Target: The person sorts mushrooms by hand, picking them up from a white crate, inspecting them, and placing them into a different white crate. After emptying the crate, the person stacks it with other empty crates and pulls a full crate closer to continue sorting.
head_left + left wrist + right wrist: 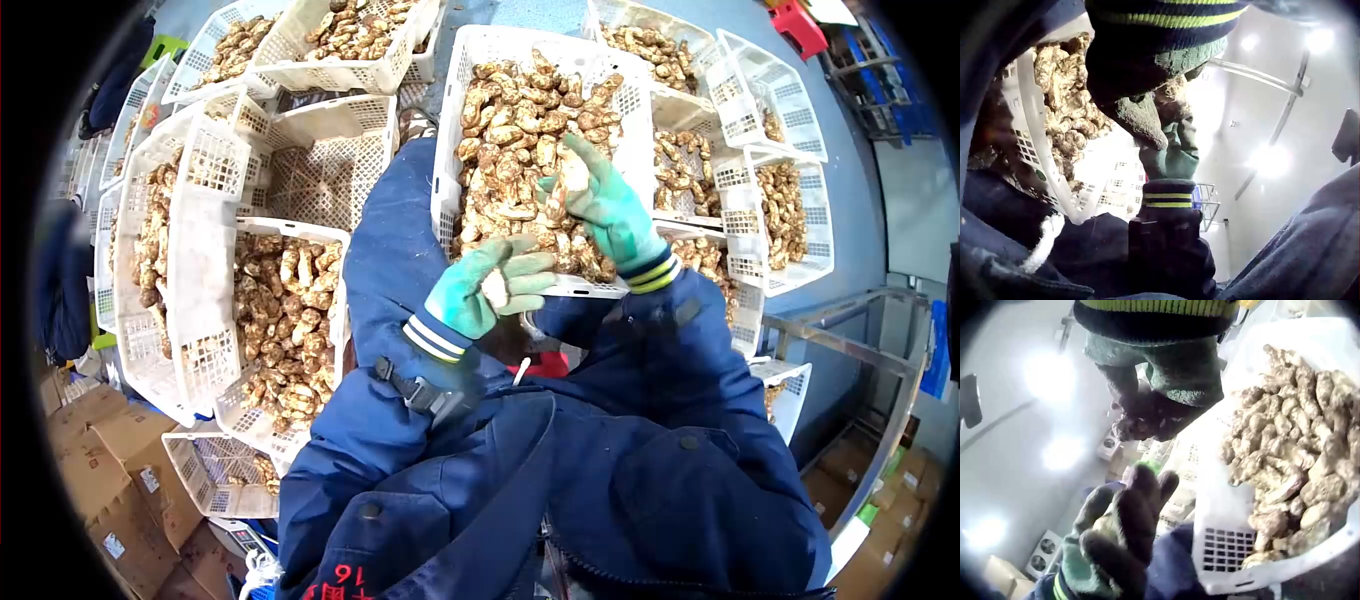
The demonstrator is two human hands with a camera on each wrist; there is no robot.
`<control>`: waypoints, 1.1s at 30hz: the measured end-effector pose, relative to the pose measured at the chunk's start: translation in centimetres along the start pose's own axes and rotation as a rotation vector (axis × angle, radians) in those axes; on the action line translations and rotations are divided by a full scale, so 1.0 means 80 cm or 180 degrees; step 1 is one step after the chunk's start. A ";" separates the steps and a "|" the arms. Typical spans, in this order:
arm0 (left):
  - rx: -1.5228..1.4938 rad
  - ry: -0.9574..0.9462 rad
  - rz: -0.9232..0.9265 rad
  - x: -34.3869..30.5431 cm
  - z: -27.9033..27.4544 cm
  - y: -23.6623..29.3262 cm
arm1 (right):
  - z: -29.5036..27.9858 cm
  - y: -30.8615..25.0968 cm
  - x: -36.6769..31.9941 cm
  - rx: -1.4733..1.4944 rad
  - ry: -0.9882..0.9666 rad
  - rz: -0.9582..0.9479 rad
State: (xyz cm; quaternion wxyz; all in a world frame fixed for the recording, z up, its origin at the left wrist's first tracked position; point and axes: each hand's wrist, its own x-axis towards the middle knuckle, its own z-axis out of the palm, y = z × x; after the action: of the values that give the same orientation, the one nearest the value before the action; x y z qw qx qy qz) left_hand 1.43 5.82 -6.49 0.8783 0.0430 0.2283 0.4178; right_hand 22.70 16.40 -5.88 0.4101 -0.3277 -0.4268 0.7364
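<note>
My gloved left hand (pixel 488 287) curls its fingers round a small pale mushroom (pixel 495 288) in front of the near edge of a white crate (pixel 447 130). Over that crate, my gloved right hand (pixel 605 205) grips a mushroom (pixel 574 172) with the forefinger pointing up along it. Brown-and-cream mushrooms (pixel 505 135) are heaped in the crate below. In the right wrist view, the right hand's mushroom (pixel 1132 428) has a brown, rough end, and the left hand (pixel 1119 531) is partly closed, palm towards me.
A crate of mushrooms (pixel 290 340) stands at my left, by a crate with a bare lattice floor (pixel 315 180). Further filled crates (pixel 780 215) line the right side. A metal frame (pixel 850 345) stands right, cardboard boxes (pixel 130 460) lower left.
</note>
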 end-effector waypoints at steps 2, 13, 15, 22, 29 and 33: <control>-0.0177 -0.0430 0.0107 -0.001 0.007 -0.006 | 0.042 -0.003 -0.017 0.0212 -0.0115 -0.0048; -0.0126 -0.0338 0.1216 -0.013 -0.004 0.011 | 0.098 -0.006 -0.052 -0.2266 -0.0796 -0.1595; -0.0011 -0.0351 0.1177 -0.011 -0.002 0.012 | 0.082 0.004 -0.054 -0.1451 -0.0461 -0.0923; 0.0423 -0.0307 0.1048 -0.001 -0.023 0.008 | -0.052 0.044 0.038 -0.5042 -0.0240 0.1197; 0.0686 -0.0209 0.1101 -0.005 -0.037 0.006 | -0.038 0.113 0.044 -0.5957 -0.0755 0.1227; 0.0304 -0.0157 0.0655 -0.015 -0.017 0.020 | -0.034 0.113 0.048 -0.6035 -0.0779 0.1390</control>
State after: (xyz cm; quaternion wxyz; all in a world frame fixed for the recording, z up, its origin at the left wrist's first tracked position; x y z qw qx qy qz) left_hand -0.98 5.75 -6.84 0.8331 0.1183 0.2207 0.4932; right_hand 20.31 18.09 -15.66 -0.2153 -0.5144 -0.8110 0.1770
